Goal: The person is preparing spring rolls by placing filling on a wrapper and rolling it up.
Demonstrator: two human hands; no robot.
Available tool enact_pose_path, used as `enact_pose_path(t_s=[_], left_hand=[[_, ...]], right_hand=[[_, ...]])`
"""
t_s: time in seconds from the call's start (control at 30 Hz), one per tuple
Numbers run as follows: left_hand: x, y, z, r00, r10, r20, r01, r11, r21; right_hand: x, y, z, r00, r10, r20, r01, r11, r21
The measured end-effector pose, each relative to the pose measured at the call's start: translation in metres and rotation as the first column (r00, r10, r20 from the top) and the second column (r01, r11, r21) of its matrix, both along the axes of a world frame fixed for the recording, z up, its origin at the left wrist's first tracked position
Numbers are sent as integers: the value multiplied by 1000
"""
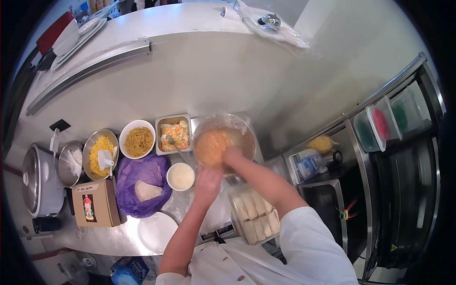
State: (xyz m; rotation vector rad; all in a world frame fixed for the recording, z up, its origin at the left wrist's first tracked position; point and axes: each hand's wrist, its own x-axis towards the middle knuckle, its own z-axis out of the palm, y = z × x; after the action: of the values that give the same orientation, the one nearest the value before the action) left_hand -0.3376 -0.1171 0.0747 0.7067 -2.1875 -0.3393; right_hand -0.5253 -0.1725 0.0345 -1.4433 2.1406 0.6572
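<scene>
My right hand point(233, 156) reaches into a large metal bowl point(251, 142), its fingers at an orange minced mixture point(213, 146); the fingertips are hidden, so its grip cannot be told. At the bowl's near rim is my left hand point(207, 183), fingers pointing up to the edge; whether it grips the rim is unclear. Crumpled clear film point(228, 121) covers the bowl's far edge. Left of my left hand stands a white bowl point(181, 177) of pale liquid. A clear container of pale rolls point(257, 217) lies below my right forearm.
Farther left are a steel pan of shredded vegetables point(174, 136) with a fork, a noodle bowl point(139, 141), a purple bag point(142, 188), a cardboard box point(96, 205), a yellow-filled bowl point(100, 153) and a rice cooker point(39, 185). A white plate point(156, 231) lies near the counter edge. Shelving stands right.
</scene>
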Motion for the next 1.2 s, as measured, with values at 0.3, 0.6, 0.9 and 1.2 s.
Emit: enact_pose_path(t_s=[0.3,0.6,0.9,1.2], left_hand=[[0,-1,0,999,-4,-50,4,1000,0],[1,-1,-3,998,-58,-27,60,995,84],[97,35,15,991,135,-24,-123,954,273],[199,107,-8,946,310,94,-313,800,512]], right_hand=[[-11,-3,25,889,368,271,-431,873,227],[-18,10,52,643,-30,766,-156,973,168],[-8,51,140,472,-115,874,418,902,-107],[-3,60,128,41,-160,986,664,742,93]])
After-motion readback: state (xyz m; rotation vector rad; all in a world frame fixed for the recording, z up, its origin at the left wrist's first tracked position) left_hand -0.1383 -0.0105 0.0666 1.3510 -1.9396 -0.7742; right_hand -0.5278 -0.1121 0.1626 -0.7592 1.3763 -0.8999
